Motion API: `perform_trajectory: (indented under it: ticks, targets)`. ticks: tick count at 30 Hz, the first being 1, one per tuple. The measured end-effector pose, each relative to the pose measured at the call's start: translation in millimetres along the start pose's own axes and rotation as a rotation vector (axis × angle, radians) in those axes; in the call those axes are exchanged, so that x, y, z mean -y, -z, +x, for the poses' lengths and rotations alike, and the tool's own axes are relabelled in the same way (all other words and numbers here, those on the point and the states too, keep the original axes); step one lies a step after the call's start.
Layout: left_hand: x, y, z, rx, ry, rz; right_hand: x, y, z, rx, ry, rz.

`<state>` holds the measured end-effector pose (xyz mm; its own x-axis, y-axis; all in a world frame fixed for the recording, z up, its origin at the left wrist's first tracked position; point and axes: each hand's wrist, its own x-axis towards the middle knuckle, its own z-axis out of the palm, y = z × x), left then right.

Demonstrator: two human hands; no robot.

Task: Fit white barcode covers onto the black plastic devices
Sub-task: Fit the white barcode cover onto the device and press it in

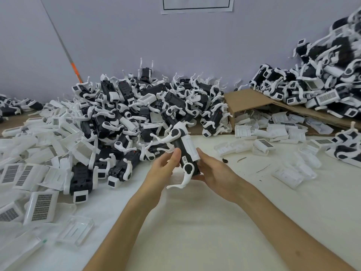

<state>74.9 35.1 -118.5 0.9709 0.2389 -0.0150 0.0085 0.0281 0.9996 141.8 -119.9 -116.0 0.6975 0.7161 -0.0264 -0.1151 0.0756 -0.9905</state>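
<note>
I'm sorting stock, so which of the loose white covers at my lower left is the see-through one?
The clear cover nearest the bottom edge, lying alone on the table. Unlike the opaque barcode covers beside it, the cloth shows through it.

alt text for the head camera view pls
Both hands, left hand and right hand, hold one black device with a white cover over a white table. Heaps of devices and loose covers surround them.

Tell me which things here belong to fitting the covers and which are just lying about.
Job: black device held in left hand and right hand; white cover on it; loose covers; device pile.

Lying about: cardboard box; wall paper; dark scraps.
</note>
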Motion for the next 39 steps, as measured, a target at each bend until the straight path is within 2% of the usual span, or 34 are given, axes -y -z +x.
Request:
perform_trajectory:
  ticks: [2, 5, 7, 12, 21, 28, 32, 39]
  targets:
    - [0.6, -1.7, 0.6, -0.036, -0.032, 0.075, 1.7, -1.6, 0.4, -0.015, 0.032, 0.049]
    - [-0.8, -3.3, 0.2, 0.016, -0.151, 0.132, 1.6, -1.8, 1.5, -0.124, 0.128, 0.086]
    - [0.0, -2.4, 1.6, 0.005, -0.205, 0.066, 2.3, -3.4, 1.1, -0.198, 0.198, 0.011]
    - [-0.8, 1.1, 3.0, 0.046, -0.239, -0.13, -0.8, -12.0, -2.3, -0.266, 0.36, -0.38]
    - [3.9, -0.1, 4.4, 0.012, -0.264, -0.095, -1.7, -14.5, -6.4, -0.362, 0.586, -0.526]
    - [4.6, -1.5, 3.9, 0.002, -0.281, -0.092, -1.8, -15.4, -6.5, -0.387, 0.612, -0.558]
    - [5.0, -0.4, 4.0, 0.003, -0.256, -0.132, -6.4, -14.8, -4.6, -0.298, 0.471, -0.446]
    - [7.0, -4.9, 1.8, 0.064, -0.32, -0.025, -8.2, -12.1, -2.4, -0.33, 0.411, -0.532]
